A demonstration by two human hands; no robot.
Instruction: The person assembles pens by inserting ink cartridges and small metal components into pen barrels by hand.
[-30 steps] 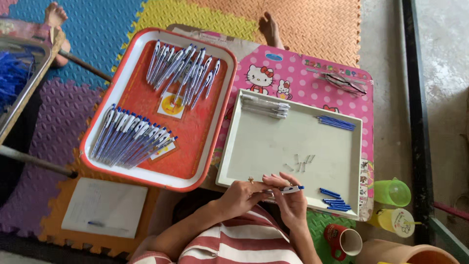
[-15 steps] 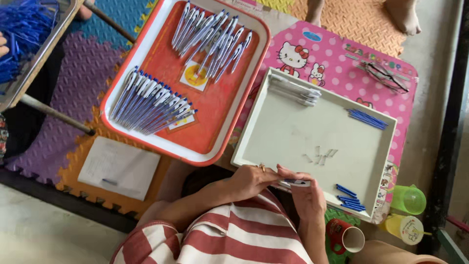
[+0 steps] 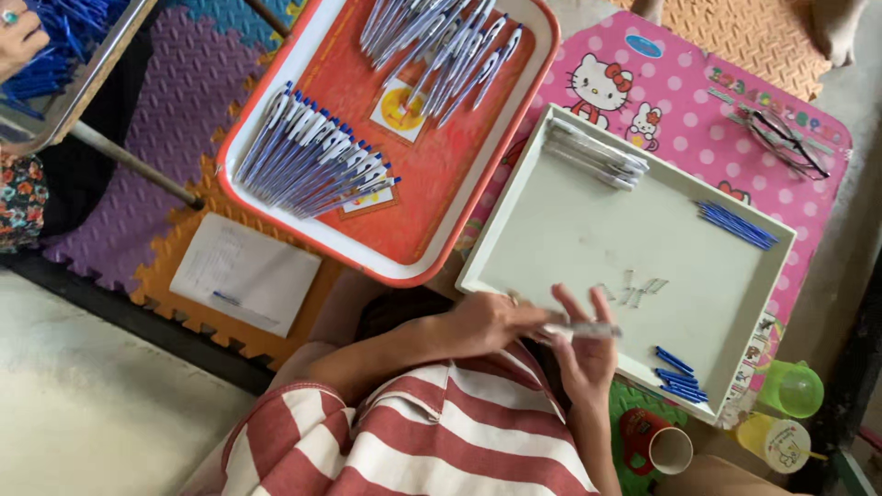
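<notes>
Assembling one pen (image 3: pixel 581 329): left hand (image 3: pixel 491 321) and right hand (image 3: pixel 588 354) both gripping it. Finished pens (image 3: pixel 317 165) filling red tray (image 3: pixel 404 262); blue refills (image 3: pixel 735 225) remaining.

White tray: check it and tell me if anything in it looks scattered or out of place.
In the white tray, the clear barrels and blue refills lie in tidy bundles, but a few small parts lie crisscrossed and loose near the middle. Both hands, left hand and right hand, hold a pen over the tray's near edge.
</notes>
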